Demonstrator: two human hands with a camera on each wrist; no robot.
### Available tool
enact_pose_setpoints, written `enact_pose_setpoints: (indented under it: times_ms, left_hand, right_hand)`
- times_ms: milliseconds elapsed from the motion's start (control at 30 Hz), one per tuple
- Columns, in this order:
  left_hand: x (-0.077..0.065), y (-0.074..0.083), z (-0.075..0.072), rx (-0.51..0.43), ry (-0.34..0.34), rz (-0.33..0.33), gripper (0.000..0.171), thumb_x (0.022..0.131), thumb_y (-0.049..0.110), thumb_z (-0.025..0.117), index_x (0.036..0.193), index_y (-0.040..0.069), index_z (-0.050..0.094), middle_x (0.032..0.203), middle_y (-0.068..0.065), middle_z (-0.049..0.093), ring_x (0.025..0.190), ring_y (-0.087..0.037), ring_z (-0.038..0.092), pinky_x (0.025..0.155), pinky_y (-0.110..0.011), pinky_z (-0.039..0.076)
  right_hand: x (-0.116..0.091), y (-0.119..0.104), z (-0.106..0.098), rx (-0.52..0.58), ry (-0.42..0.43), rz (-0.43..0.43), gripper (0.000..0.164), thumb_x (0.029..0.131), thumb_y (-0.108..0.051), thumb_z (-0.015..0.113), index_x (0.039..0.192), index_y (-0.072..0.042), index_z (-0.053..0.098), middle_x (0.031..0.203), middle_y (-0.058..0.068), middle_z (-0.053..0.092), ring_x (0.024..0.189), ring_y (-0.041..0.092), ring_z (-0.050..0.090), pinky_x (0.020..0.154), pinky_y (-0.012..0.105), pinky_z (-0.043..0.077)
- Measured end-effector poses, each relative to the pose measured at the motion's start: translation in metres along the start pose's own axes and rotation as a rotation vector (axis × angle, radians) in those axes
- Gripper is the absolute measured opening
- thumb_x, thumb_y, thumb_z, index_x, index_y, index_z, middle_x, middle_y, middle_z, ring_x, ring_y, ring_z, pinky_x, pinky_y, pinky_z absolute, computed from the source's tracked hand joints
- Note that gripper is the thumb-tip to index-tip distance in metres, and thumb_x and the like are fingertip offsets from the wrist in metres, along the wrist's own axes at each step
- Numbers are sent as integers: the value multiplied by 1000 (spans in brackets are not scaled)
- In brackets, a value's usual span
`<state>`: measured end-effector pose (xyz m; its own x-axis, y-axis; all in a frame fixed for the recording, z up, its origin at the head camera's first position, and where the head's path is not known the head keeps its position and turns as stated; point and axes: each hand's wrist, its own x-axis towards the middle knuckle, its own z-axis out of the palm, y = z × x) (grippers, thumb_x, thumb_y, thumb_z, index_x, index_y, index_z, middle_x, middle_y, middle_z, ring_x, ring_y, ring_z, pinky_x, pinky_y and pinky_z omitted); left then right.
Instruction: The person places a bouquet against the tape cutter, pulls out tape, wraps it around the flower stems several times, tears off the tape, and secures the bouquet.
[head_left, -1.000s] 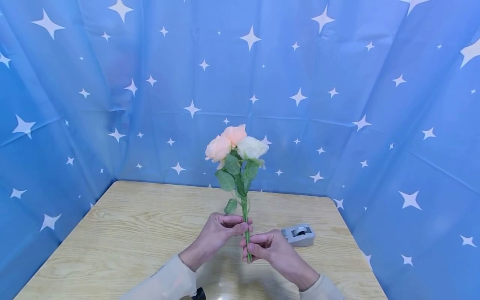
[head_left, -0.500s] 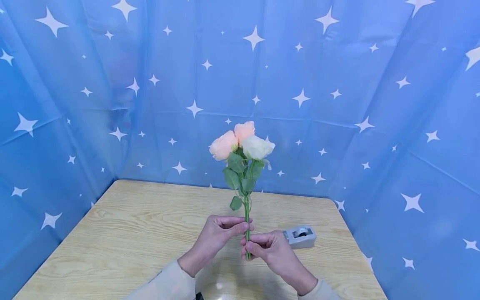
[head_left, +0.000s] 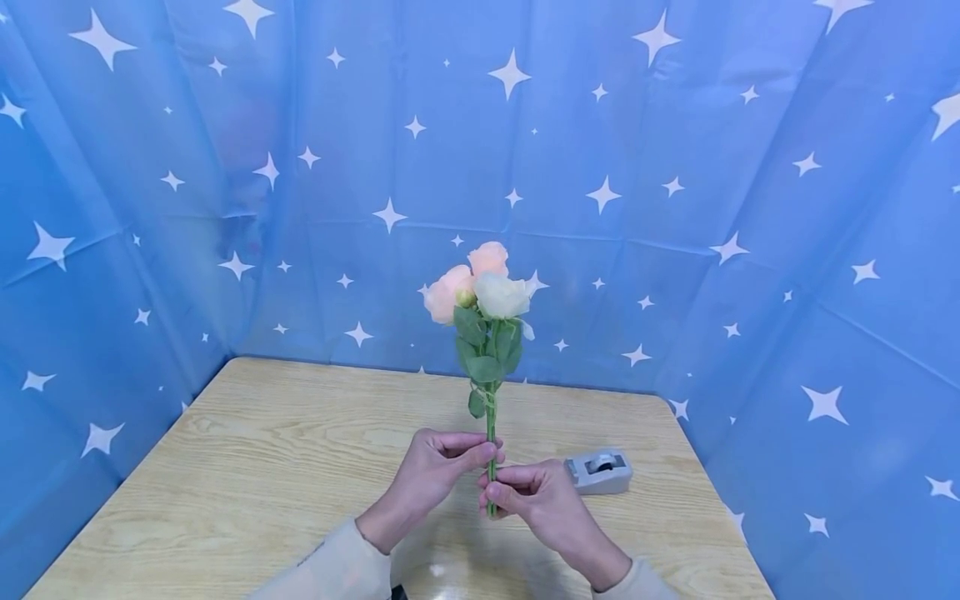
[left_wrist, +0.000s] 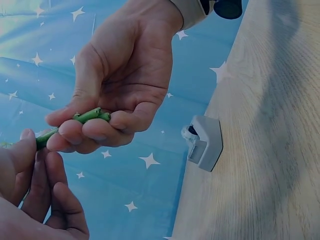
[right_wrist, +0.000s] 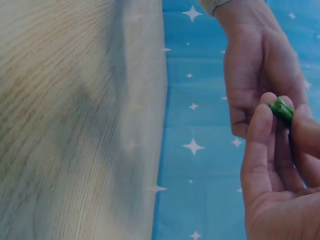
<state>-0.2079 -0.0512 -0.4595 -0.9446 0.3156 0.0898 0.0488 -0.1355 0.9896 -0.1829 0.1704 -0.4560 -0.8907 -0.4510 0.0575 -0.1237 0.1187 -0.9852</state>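
A small bunch of roses (head_left: 483,358), two pale pink and one white with green leaves, stands upright over the table in the head view. My left hand (head_left: 429,471) pinches its green stems between thumb and fingers below the leaves. Just beneath, my right hand (head_left: 551,508) grips the lower part of the same stems. In the left wrist view the cut stem ends (left_wrist: 91,115) poke out past the right thumb and fingers. The right wrist view shows the stem ends (right_wrist: 281,110) between the right fingertips, with the left hand (right_wrist: 260,70) behind.
A grey tape dispenser (head_left: 600,472) with a roll in it sits on the wooden table (head_left: 300,433), close behind my right hand. A blue curtain (head_left: 480,167) with white stars surrounds the table's far and side edges. Part of a dark object (head_left: 398,592) shows at the bottom edge.
The rose heads have swung to the right and then slightly back left, and the bunch has turned a little, drawing together. Both hands keep their hold on the stems with small shifts.
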Motion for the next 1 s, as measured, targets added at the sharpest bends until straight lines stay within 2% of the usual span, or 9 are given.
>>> enact_pose_setpoints:
  times_ms: [167,333,467,600,733,833,1000]
  left_hand:
    - [-1,1,1,15,-10,46,27,110,25,86,127,4,89,118,-16,90,119,-16,86,107,-24,65]
    - [-2,2,2,45,-13,60,26,110,26,85,125,5,90,117,-16,91,117,-15,86,105,-23,66]
    - [-4,2,1,86,-10,72,24,112,29,83,123,9,91,116,-12,91,122,-15,85,104,-23,66]
    - [-4,3,-1,123,3,85,22,111,30,84,121,13,92,119,-8,91,129,-18,84,102,-22,66]
    - [-6,6,-1,122,19,75,19,110,30,86,119,16,93,127,-7,90,131,-23,83,100,-22,67]
    - [-7,8,-1,111,29,59,17,107,31,89,117,19,94,129,-4,89,132,-22,83,101,-22,67]
    - [-7,9,-2,116,18,78,18,109,31,87,114,15,94,126,-6,90,133,-19,82,107,-21,64]
  right_hand:
    - [0,1,1,-4,6,2,27,113,-15,79,126,8,85,104,11,90,96,7,85,89,29,72]
    - [0,2,2,-25,11,-13,26,112,-15,80,125,7,85,107,20,89,94,6,85,89,29,72]
    - [0,2,4,-52,33,-17,25,110,-14,82,125,7,86,108,25,88,94,6,85,89,29,72]
    - [1,0,6,-86,63,-11,24,110,-16,84,122,3,88,106,22,89,92,6,84,87,29,72]
    - [1,-1,8,-107,87,-12,22,109,-18,85,120,1,89,105,19,89,91,6,83,86,29,72]
    - [2,-2,10,-124,105,4,21,107,-19,87,118,-1,89,105,17,90,89,7,83,85,28,71]
    - [3,-2,12,-130,125,25,24,104,-21,92,113,1,88,103,15,90,85,8,82,82,27,69]
